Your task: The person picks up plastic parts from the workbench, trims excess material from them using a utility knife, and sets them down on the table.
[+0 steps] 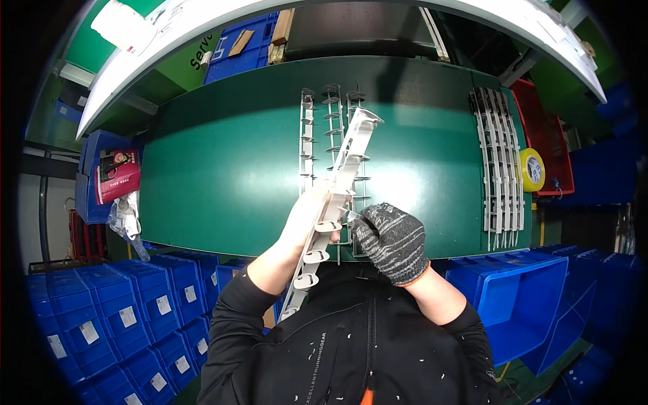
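Over a green tabletop (223, 169), a long white plastic strip (334, 202) is slanting from near left to far right. The bare left hand (312, 216) is gripping its middle; the gloved right hand (390, 239) is closing on it just beside. More strips (499, 162) are lying far right.

Green worktable (223, 169) across the middle, glare on its right half. Above, a curved white shelf edge (378, 8) with green surface behind. Blue plastic bins (128, 317) stacked at lower left, labelled on their fronts; another open blue bin (520, 304) at lower right. Red tray (550, 142) along the table's right end, yellow tape roll (532, 169) beside it. Pale wall at far left.
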The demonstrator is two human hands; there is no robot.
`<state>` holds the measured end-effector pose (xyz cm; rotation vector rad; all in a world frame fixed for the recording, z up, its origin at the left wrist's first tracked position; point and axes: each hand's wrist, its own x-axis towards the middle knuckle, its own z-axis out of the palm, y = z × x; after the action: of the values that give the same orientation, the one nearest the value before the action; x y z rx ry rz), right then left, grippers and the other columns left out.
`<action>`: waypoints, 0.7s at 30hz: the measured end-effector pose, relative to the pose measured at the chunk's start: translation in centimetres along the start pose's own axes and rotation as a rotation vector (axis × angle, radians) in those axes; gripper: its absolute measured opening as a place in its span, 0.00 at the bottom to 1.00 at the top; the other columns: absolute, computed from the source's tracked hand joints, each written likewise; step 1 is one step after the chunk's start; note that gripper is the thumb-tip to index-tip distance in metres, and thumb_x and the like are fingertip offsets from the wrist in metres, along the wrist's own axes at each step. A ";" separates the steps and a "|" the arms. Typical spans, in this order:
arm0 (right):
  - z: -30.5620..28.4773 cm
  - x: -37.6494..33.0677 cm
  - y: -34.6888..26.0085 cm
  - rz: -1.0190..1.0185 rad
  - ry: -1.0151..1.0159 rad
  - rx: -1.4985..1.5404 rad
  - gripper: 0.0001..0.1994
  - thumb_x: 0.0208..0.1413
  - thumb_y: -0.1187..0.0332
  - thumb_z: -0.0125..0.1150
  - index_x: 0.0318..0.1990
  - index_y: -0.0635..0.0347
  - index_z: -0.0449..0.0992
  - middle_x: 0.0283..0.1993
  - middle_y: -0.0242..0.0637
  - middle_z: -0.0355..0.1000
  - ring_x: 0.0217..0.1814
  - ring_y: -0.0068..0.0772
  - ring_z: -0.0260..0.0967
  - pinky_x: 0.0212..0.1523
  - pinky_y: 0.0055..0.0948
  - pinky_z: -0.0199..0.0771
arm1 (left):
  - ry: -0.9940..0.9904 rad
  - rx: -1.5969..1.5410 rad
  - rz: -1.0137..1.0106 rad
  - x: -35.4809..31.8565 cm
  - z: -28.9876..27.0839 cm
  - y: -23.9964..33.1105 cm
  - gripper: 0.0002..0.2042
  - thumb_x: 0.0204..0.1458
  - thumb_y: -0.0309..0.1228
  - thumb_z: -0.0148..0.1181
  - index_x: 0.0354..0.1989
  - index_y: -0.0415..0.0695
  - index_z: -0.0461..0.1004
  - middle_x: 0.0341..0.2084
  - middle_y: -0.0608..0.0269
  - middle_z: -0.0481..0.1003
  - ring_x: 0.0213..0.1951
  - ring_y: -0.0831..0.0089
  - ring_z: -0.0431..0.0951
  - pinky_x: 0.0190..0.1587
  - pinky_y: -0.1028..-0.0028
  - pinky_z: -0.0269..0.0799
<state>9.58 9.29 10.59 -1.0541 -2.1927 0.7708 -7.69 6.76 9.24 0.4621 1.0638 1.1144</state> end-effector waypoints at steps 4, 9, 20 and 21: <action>-1.5 0.4 1.3 0.099 0.159 0.044 0.05 0.45 0.71 0.58 0.26 0.64 0.73 0.24 0.45 0.69 0.26 0.45 0.67 0.28 0.34 0.66 | -0.075 -0.033 -0.052 -0.2 -0.5 -0.1 0.22 0.51 0.45 0.50 0.38 0.34 0.64 0.22 0.61 0.65 0.12 0.75 0.67 0.12 0.80 0.63; -1.2 -0.3 1.6 0.086 0.154 0.152 0.05 0.45 0.71 0.58 0.27 0.63 0.73 0.24 0.45 0.69 0.26 0.45 0.67 0.27 0.33 0.66 | -0.131 -0.035 -0.024 0.2 -1.1 -0.8 0.22 0.52 0.45 0.49 0.37 0.33 0.65 0.21 0.61 0.65 0.11 0.75 0.66 0.11 0.80 0.63; -0.9 -0.2 -0.1 0.039 0.088 0.029 0.08 0.47 0.65 0.57 0.26 0.60 0.73 0.25 0.42 0.69 0.27 0.43 0.68 0.28 0.36 0.67 | -0.104 -0.016 0.006 -0.1 -1.1 -1.1 0.21 0.52 0.47 0.49 0.38 0.37 0.67 0.15 0.61 0.68 0.12 0.75 0.69 0.13 0.80 0.65; -1.1 -0.3 -0.2 0.061 0.065 0.063 0.08 0.47 0.65 0.56 0.26 0.60 0.73 0.25 0.42 0.69 0.27 0.43 0.68 0.28 0.36 0.67 | -0.106 -0.016 0.006 0.0 -1.2 -1.1 0.21 0.52 0.47 0.49 0.38 0.37 0.67 0.15 0.61 0.68 0.12 0.75 0.69 0.13 0.80 0.65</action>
<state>10.43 9.20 11.40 -1.1029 -2.0774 0.8158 -8.15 6.06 7.85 0.5063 0.9603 1.0909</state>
